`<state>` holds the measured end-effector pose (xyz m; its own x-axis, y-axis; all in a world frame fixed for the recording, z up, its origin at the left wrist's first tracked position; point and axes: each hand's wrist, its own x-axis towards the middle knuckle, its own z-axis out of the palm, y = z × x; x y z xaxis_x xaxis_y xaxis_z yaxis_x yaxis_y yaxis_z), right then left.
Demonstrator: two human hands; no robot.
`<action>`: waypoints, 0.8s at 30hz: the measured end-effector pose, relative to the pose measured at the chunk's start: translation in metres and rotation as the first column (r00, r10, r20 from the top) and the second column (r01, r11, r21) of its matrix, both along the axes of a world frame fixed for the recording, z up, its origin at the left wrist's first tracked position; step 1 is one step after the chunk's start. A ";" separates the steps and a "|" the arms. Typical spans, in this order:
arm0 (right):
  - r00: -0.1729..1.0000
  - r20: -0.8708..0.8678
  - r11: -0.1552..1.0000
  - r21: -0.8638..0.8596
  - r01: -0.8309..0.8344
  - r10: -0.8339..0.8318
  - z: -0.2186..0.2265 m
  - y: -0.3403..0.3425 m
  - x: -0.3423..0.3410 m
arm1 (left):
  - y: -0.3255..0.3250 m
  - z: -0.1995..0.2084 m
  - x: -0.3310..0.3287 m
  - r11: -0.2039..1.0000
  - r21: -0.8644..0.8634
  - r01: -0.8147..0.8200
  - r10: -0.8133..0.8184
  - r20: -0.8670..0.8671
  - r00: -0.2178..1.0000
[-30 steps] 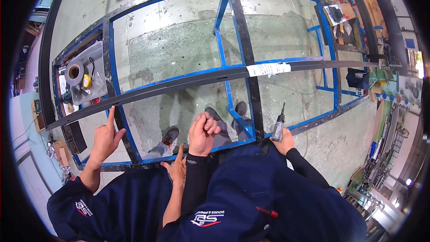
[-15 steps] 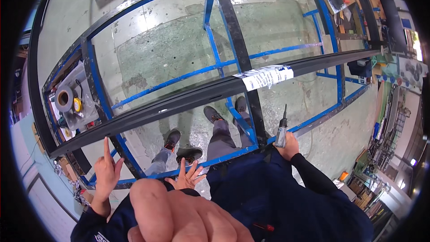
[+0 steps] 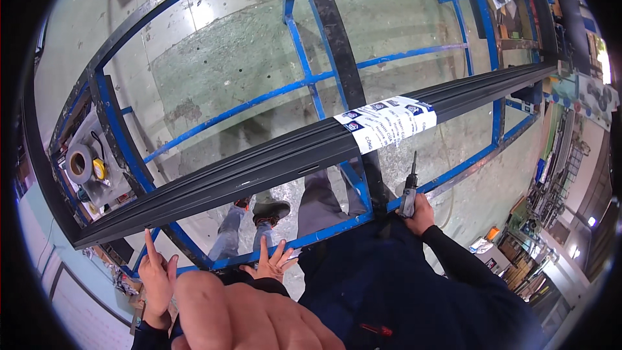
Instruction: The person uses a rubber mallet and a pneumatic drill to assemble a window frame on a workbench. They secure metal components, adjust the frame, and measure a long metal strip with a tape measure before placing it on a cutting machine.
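My right hand (image 3: 420,212) grips a grey drill (image 3: 408,198), its long bit pointing up and away from me. Very close to the camera at the bottom, my left hand (image 3: 259,314) is curled with its knuckles up; whatever its fingers may hold is hidden. A long black grooved profile (image 3: 272,159) lies across the blue and black metal frame (image 3: 327,230), with a white printed wrap (image 3: 389,123) around its middle. At the left, a co-worker's pointing hand (image 3: 155,275) has its fingertip at the profile's near edge. That person's other hand (image 3: 269,262) rests spread on the frame's near bar.
On the left of the frame sits a clear tray (image 3: 113,185) with a tape roll (image 3: 79,163) and a yellow tape measure (image 3: 99,168). At the far right a wooden board (image 3: 512,10) bears small parts. Racks of long stock (image 3: 557,162) line the right side.
The profile now shows a wider grooved face and more of its wrap, covering my shoes. The co-worker's pointing hand is lower in view. My right hand still holds the drill.
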<state>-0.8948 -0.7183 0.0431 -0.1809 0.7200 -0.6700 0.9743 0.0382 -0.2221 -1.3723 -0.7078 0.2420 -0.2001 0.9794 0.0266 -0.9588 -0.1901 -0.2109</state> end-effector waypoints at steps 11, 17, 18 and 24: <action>0.988 -0.132 0.981 0.185 -0.059 0.084 -0.004 -0.006 0.010 | -0.007 0.028 0.013 0.999 -0.002 -0.037 0.037 0.011 0.999; 0.987 -0.149 0.982 0.170 0.083 -0.058 -0.004 -0.025 -0.002 | -0.033 0.013 0.081 0.973 -0.225 -0.048 0.011 -0.163 0.987; 0.982 -0.187 0.976 0.211 0.043 -0.003 -0.005 -0.022 0.001 | -0.042 0.004 0.096 0.955 -0.287 -0.075 0.014 -0.210 0.978; 0.970 -0.229 0.954 0.299 -0.010 0.081 -0.016 -0.024 0.013 | -0.116 -0.050 0.145 0.815 -0.561 -0.143 -0.001 -0.248 0.969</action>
<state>-0.8820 -0.7418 0.0275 -0.3448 0.8653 -0.3638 0.8909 0.1797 -0.4170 -1.2271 -0.8237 0.1920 -0.3287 0.8138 -0.4793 -0.9444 -0.2766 0.1781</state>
